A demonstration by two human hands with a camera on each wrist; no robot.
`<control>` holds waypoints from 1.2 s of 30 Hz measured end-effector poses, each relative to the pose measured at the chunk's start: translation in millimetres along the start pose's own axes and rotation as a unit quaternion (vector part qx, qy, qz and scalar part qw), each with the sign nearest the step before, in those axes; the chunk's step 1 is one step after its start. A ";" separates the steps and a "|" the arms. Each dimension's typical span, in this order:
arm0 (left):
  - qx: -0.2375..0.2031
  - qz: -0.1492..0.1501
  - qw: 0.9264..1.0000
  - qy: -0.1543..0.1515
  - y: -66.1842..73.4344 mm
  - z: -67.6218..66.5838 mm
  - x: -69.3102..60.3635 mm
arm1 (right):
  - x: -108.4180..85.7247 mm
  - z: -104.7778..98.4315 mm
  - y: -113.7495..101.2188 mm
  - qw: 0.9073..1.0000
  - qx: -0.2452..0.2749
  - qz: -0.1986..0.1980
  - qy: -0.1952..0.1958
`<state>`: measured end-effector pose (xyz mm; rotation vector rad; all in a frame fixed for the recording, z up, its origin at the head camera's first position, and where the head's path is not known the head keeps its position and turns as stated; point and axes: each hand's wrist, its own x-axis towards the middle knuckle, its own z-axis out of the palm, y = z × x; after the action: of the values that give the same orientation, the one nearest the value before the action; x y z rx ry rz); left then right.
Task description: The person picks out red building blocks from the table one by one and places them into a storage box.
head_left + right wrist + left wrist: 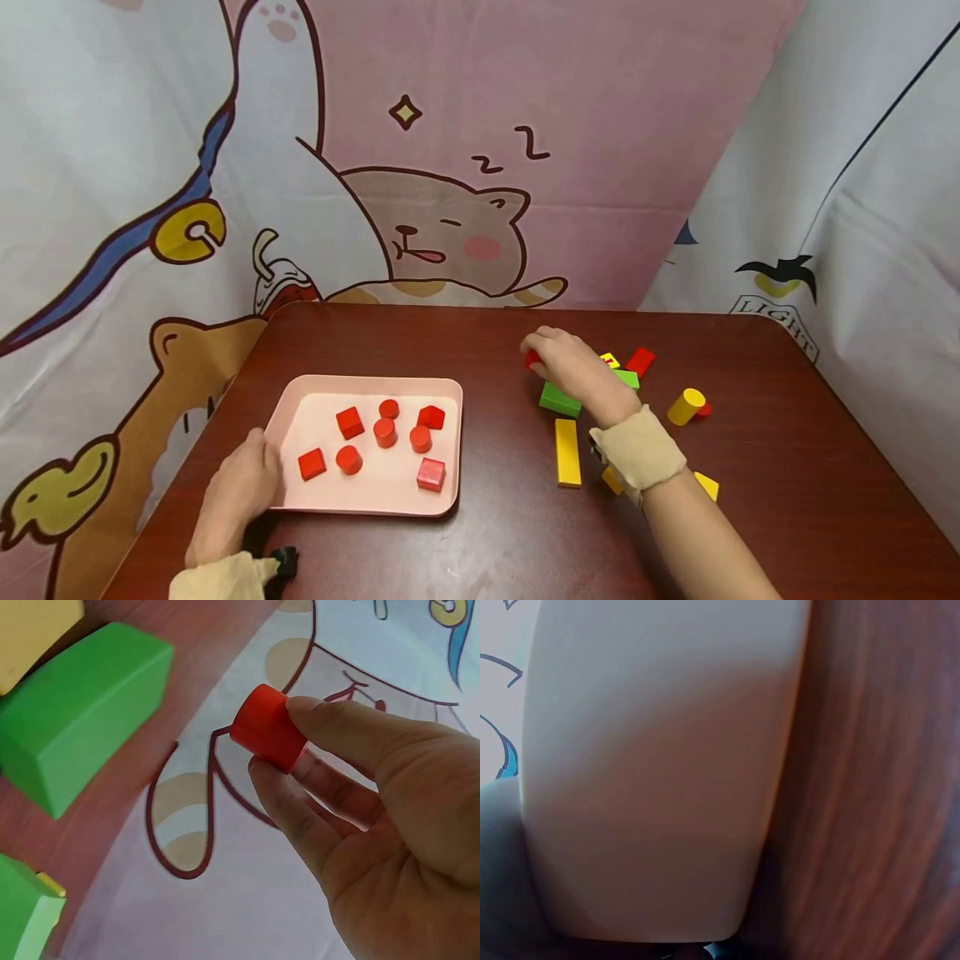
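My right hand (573, 371) pinches a red cylinder block (268, 729) between thumb and fingertips, held above the table's far side. In the right wrist view, green blocks (90, 712) lie to the left of the fingers. My left hand (242, 483) grips the left edge of a pink tray (367, 502). Close up in the left wrist view, the tray's plain surface (660, 750) fills most of the picture, and part of the hand (502, 862) shows at its left. Inside the tray sit several red blocks, both cylinders (348, 459) and angular pieces (312, 463).
Around my right forearm lie a long yellow block (567, 454), a green block (558, 400), a yellow cylinder (686, 407), a red rectangular block (640, 361) and a yellow piece (707, 485). A printed cloth (585, 125) hangs behind the brown table (495, 550).
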<state>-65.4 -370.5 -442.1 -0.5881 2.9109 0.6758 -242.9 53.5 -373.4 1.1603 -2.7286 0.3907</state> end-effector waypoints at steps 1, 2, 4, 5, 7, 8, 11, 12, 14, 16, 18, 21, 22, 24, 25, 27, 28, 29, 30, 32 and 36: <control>-0.001 -0.001 1.000 -0.002 0.2 -0.5 0.1 | 0.4 -1.4 -3.0 1.000 0.000 -0.004 0.002; -0.001 -0.001 1.000 -0.004 0.2 -0.8 0.1 | 0.7 -2.4 -6.0 1.000 0.003 -0.006 0.002; -0.003 -0.003 1.000 -0.007 0.0 -1.2 0.4 | 1.2 -3.2 -12.4 1.000 0.007 -0.012 0.006; -0.003 -0.003 1.000 -0.006 -0.3 -0.9 0.5 | 1.4 -2.9 -15.4 1.000 0.010 -0.016 0.008; -0.002 -0.002 1.000 -0.004 -0.8 0.0 0.6 | 1.8 -1.4 -21.3 0.999 0.011 -0.029 0.014; -0.003 -0.005 1.000 -0.007 -0.5 0.2 0.9 | 2.2 -0.3 -24.4 0.999 0.012 -0.034 0.015; -0.002 -0.005 1.000 -0.006 -0.6 1.9 1.4 | 3.9 4.1 -33.2 0.999 0.007 -0.048 0.011; -0.003 -0.003 1.000 -0.005 -0.6 2.4 1.1 | 4.6 5.4 -36.2 0.999 0.004 -0.053 0.008; -0.004 0.000 1.000 -0.002 -0.8 2.8 0.4 | 6.0 7.8 -41.7 0.998 0.004 -0.058 0.005; -0.004 0.007 1.000 0.007 -1.3 3.2 -1.1 | 7.4 9.7 -46.8 0.998 0.003 -0.063 0.004; -0.006 0.009 1.000 0.010 -1.6 3.0 -2.0 | 8.9 10.6 -52.1 0.998 0.004 -0.068 0.006; -0.008 0.005 1.000 0.007 -1.1 1.8 -1.9 | 12.2 12.7 -60.1 0.997 0.002 -0.072 0.005; -0.008 0.004 1.000 0.006 -1.0 1.5 -1.9 | 13.5 13.6 -62.8 0.997 0.003 -0.075 0.005; -0.008 0.004 1.000 0.007 -1.1 0.9 -2.1 | 16.2 14.9 -68.5 0.997 0.004 -0.079 0.001; -0.007 0.006 1.000 0.008 -1.0 1.0 -2.2 | 17.6 15.5 -71.1 0.997 0.006 -0.081 -0.001; -0.006 0.008 1.000 0.010 -1.1 1.2 -2.5 | 20.3 16.1 -76.3 0.996 0.008 -0.085 -0.003; -0.005 0.008 1.000 0.010 -1.1 1.2 -2.6 | 22.0 16.4 -78.9 0.996 0.008 -0.088 -0.003; -0.006 0.008 1.000 0.009 -1.0 1.2 -2.6 | 23.7 16.4 -81.5 0.996 0.006 -0.090 -0.004; -0.006 0.007 1.000 0.009 -0.9 1.1 -2.5 | 25.5 16.3 -84.2 0.996 0.006 -0.092 -0.004; -0.006 0.006 1.000 0.008 -0.6 1.0 -2.0 | 29.0 15.8 -90.0 0.995 0.004 -0.096 -0.005; -0.008 -0.001 1.000 0.003 -0.2 0.2 -1.4 | 35.9 15.3 -104.7 0.994 -0.001 -0.108 -0.014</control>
<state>-64.0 -370.1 -442.1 -0.5965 2.9118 0.6985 -192.4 -45.4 -360.7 1.4520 -2.5890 0.3451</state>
